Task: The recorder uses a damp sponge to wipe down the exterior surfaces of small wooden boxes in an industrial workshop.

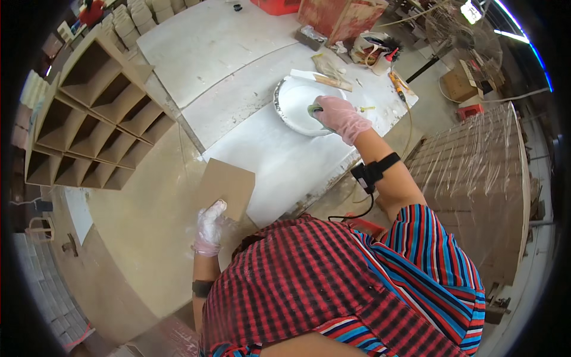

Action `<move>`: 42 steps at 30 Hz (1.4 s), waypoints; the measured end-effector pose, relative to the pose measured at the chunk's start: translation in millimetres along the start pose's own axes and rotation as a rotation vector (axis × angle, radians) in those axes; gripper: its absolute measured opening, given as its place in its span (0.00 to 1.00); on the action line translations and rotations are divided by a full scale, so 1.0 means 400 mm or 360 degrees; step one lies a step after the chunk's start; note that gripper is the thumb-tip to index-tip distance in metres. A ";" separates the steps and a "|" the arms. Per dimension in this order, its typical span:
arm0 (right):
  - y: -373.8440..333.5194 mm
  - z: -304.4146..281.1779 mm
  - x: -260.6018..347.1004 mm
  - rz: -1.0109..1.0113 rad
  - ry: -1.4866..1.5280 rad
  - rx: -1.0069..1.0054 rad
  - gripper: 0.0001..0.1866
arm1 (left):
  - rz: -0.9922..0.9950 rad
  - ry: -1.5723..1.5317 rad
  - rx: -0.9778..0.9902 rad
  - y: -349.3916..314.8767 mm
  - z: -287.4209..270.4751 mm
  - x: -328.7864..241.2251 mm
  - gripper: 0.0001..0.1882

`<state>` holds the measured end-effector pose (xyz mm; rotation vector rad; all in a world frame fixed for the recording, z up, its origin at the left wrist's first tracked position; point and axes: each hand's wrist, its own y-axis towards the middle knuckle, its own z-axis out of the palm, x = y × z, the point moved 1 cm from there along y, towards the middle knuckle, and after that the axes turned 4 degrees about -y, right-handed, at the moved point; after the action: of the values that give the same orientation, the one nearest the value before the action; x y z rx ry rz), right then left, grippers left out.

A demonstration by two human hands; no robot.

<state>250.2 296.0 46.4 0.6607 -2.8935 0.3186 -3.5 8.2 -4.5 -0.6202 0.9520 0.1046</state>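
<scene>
A flat brown board (229,184) is pinched at its lower edge by my left hand (211,226), whose thin glove is smeared white. My right hand (340,116), in a thin pinkish glove, is closed on a small greenish pad (314,110); most of the pad is hidden by the fingers. That hand hangs over the right part of a round white basin (284,116) with white liquid in it. Across the basin's far rim lies a flat wooden stick (333,82), white at its left end.
White-smeared boards (232,131) cover the worktable. Brown open-fronted compartment units (89,128) stand at the left. Beyond the basin are a bag of odds and ends (367,50) and an orange-handled tool (397,88) with a cord. A plastic-wrapped stack (470,178) rises at the right.
</scene>
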 end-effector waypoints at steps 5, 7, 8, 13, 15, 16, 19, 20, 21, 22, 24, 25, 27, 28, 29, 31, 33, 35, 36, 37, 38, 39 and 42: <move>0.120 0.043 -0.103 -0.0381 -0.0281 0.0118 0.14 | -0.0083 -0.0143 -0.0056 0.091 0.042 0.164 0.14; 0.147 0.076 -0.103 -0.0442 -0.0278 0.0111 0.13 | -0.0092 -0.0238 -0.0069 0.085 0.058 0.161 0.16; 0.158 0.090 -0.103 -0.0490 -0.0291 0.0083 0.12 | -0.0090 -0.0339 -0.0057 0.080 0.067 0.156 0.17; 0.209 0.147 -0.130 -0.0652 -0.0355 0.0102 0.11 | -0.0104 -0.0229 -0.0193 0.073 0.102 0.138 0.21; 0.223 0.160 -0.128 -0.0695 -0.0401 0.0138 0.10 | -0.0077 -0.0195 -0.0203 0.076 0.111 0.130 0.21; 0.227 0.165 -0.125 -0.0698 -0.0445 0.0178 0.10 | -0.0066 -0.0201 -0.0156 0.076 0.116 0.124 0.21; 0.216 0.154 -0.093 -0.0763 -0.0462 0.0228 0.08 | -0.0034 -0.0184 -0.0180 0.065 0.077 0.148 0.21; 0.206 0.146 -0.087 -0.0791 -0.0438 0.0246 0.09 | -0.0036 -0.0157 -0.0225 0.059 0.051 0.158 0.20; 0.207 0.158 -0.108 -0.0759 -0.0434 0.0224 0.09 | -0.0048 -0.0053 -0.0363 0.063 0.063 0.156 0.20; 0.210 0.172 -0.127 -0.0747 -0.0419 0.0204 0.09 | -0.0050 0.0002 -0.0355 0.065 0.072 0.151 0.15; 0.187 0.131 -0.136 -0.0753 -0.0330 0.0143 0.09 | -0.0012 0.0043 -0.0386 0.078 0.067 0.159 0.10; 0.177 0.111 -0.140 -0.0688 -0.0248 0.0106 0.10 | -0.0069 -0.0010 -0.0317 0.087 0.057 0.174 0.10; 0.169 0.089 -0.130 -0.0674 -0.0148 0.0072 0.12 | -0.0094 -0.0064 -0.0290 0.081 0.046 0.182 0.10; 0.167 0.072 -0.125 -0.0577 -0.0062 0.0128 0.15 | -0.0073 -0.0069 -0.0278 0.076 0.050 0.179 0.10; 0.166 0.060 -0.122 -0.0476 0.0023 0.0184 0.17 | -0.0052 -0.0072 -0.0261 0.074 0.055 0.175 0.10; 0.170 0.046 -0.130 -0.0391 0.0169 0.0200 0.19 | -0.0036 -0.0156 -0.0294 0.066 0.084 0.153 0.10; 0.167 0.029 -0.133 -0.0292 0.0315 0.0217 0.21 | -0.0090 -0.0153 -0.0171 0.069 0.103 0.136 0.09; 0.158 0.014 -0.133 -0.0226 0.0422 0.0184 0.21 | -0.0126 -0.0094 -0.0134 0.079 0.124 0.108 0.09; 0.157 0.015 -0.136 -0.0243 0.0429 0.0168 0.21 | -0.0186 0.0023 -0.0078 0.074 0.161 0.065 0.10; 0.159 0.019 -0.138 -0.0190 0.0659 0.0223 0.21 | -0.0241 0.0136 -0.0035 0.068 0.183 0.040 0.10; 0.162 0.025 -0.143 -0.0138 0.0887 0.0283 0.20 | -0.0127 0.0064 0.0055 0.104 0.142 0.085 0.10; 0.177 0.052 -0.172 -0.0152 0.0891 0.0271 0.20 | -0.0109 0.0069 0.0055 0.117 0.151 0.077 0.10; 0.199 0.123 -0.216 -0.0190 0.1074 0.0040 0.18 | -0.0123 -0.0157 0.0240 0.144 0.177 0.057 0.13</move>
<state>286.6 389.7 -31.7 0.5832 -2.2039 0.4572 41.8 89.5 -18.5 -0.5075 0.8314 -0.0057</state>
